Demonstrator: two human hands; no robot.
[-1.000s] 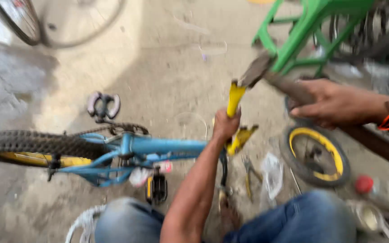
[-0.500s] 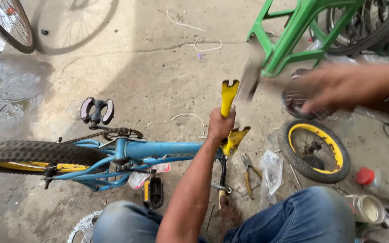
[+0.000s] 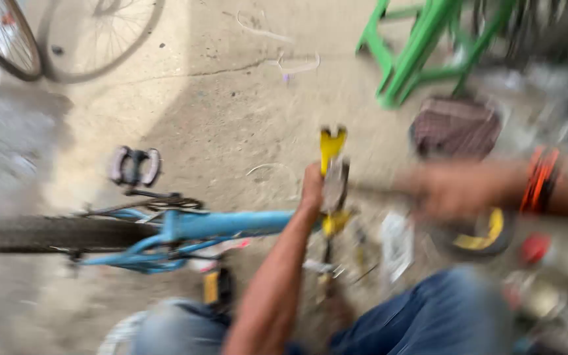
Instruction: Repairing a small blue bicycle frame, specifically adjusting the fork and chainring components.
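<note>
The small bicycle [image 3: 185, 230] lies on its side on the concrete floor [image 3: 231, 112], its frame light blue, its yellow fork [image 3: 331, 146] pointing far. The left hand [image 3: 311, 187] grips the fork with its fingers wrapped round it. The right hand [image 3: 458, 190] (badly blurred) holds a hammer [image 3: 336, 184] against the fork; its fingers look closed on the handle. A green stool [image 3: 422, 46] stands far right.

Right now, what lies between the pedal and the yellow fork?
In the head view, mostly bare concrete floor separates the pedal from the yellow fork; a thin pale loop of wire lies on it near the left hand.
</note>
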